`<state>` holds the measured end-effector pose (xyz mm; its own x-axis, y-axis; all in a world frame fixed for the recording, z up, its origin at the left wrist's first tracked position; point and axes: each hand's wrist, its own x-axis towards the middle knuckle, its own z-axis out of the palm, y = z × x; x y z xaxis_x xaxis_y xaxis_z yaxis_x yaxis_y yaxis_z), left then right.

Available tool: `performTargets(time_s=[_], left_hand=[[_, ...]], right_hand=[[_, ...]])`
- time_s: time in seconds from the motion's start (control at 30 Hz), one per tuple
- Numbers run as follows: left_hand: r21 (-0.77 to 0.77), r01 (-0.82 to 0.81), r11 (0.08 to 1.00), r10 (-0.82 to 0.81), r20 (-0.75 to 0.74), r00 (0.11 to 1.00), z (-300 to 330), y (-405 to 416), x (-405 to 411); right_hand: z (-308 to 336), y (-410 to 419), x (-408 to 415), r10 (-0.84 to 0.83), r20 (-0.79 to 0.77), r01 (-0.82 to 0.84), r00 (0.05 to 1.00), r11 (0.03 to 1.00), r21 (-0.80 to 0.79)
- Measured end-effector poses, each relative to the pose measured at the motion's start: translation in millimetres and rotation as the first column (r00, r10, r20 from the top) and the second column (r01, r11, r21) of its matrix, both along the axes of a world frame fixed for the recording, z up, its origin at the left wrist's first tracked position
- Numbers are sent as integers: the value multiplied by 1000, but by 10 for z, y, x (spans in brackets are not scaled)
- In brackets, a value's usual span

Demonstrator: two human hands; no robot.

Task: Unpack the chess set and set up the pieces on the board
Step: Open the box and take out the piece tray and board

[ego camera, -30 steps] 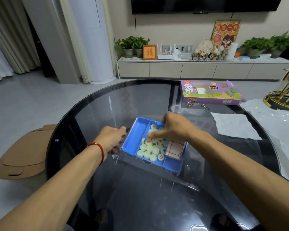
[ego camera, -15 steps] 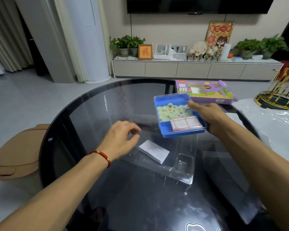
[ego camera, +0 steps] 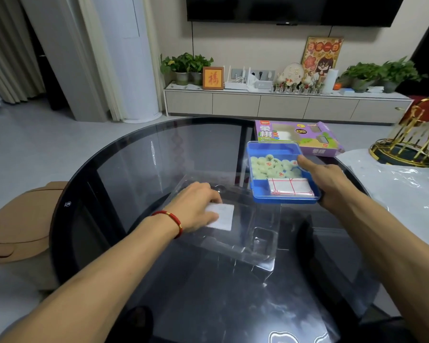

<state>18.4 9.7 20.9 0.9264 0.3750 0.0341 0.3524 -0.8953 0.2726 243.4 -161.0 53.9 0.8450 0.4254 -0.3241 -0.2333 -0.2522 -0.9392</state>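
Right of centre in the frame, my right hand (ego camera: 328, 184) holds the blue tray (ego camera: 280, 198) above the glass table (ego camera: 139, 154). My thumb lies over the tray's right rim, touching the edge of the pale green chess pieces (ego camera: 273, 167), while the rest of my fingers curl beneath the tray's right side, out of sight. The pieces fill the tray's middle compartment; a folded paper board (ego camera: 291, 186) with red lines sits in the nearer compartment, just beside my palm. Left of centre, my left hand (ego camera: 196, 210) rests on a small white paper (ego camera: 222, 216), fingers curled down over its left edge; whether they pinch it I cannot tell. That paper lies on a clear plastic lid (ego camera: 255, 246). Behind the tray, upper right, lies the purple box (ego camera: 310, 136).
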Motion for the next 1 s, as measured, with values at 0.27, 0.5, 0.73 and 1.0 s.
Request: performTargets(time_s=[0.27,0.5,0.73,1.0], left_hand=[[-438,-279,855,452,363,815,186,408,-401],[-473,-551,687,705,252,663,-90,926,-928],[-448,-569,689,694,184,696,-143,887,-1003],[-702,-391,595,749,308,587,51,875,-239]], right_hand=[[-53,26,-19,2,-18,-1,1000,1000,26],[-73,71,-48,-8,-36,9,999,1000,24],[-65,128,-148,-8,-2,8,1000,1000,20],[-22,58,-45,-118,19,117,993,992,55]])
